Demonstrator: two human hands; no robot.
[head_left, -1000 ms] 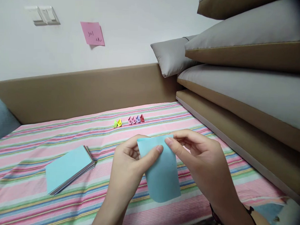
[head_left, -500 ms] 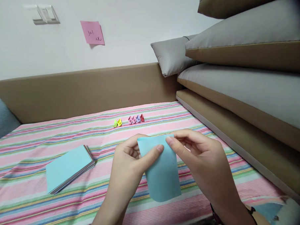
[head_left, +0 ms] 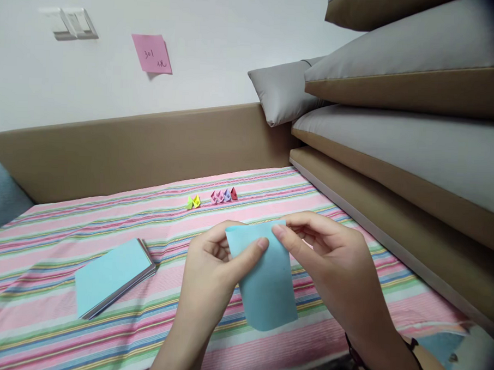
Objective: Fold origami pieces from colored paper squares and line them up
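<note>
A light blue sheet of paper [head_left: 269,287] hangs upright in front of me, its lower edge curving. My left hand [head_left: 219,265] grips it from the left, thumb flat on the front and the fingers behind. At the top right corner, my right hand [head_left: 326,254] pinches the sheet between thumb and fingers. The fingertips behind the paper are hidden. Further back stand several small folded paper pieces: pink ones [head_left: 217,197], a purple one [head_left: 227,194], a red one [head_left: 234,193] and yellow ones [head_left: 196,202].
A stack of coloured paper [head_left: 114,277], blue on top, lies at the left on the striped cloth [head_left: 175,334]. Large grey and brown cushions [head_left: 408,132] pile up at the right. A brown backrest [head_left: 150,148] runs along the wall, below a pink note [head_left: 152,54].
</note>
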